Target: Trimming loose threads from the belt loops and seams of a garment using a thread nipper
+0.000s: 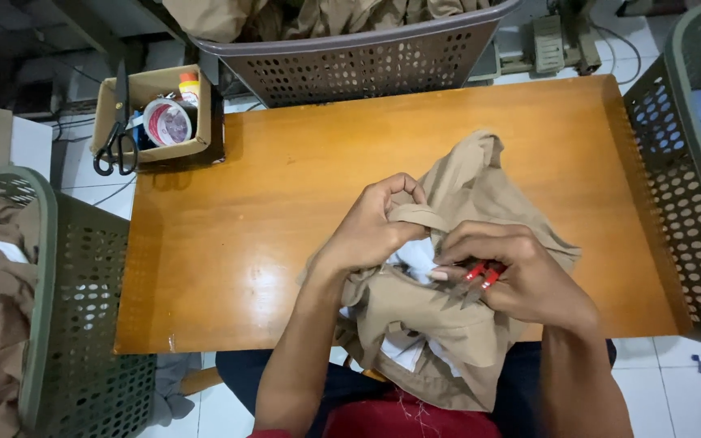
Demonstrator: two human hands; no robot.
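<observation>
1. My left hand (375, 227) grips the tan garment's (456, 324) waistband loop at the surface's (285, 178) near edge.
2. My right hand (521, 272) is closed around red-handled snips (480, 277) against the cloth.

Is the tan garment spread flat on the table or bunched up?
Bunched up: the tan garment is crumpled between both hands, half off the table edge, its white lining showing.

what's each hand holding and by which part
Left hand grips the tan garment by a belt loop at its waistband. Right hand holds small red-handled snips by the handles, blades pointing toward the cloth.
</observation>
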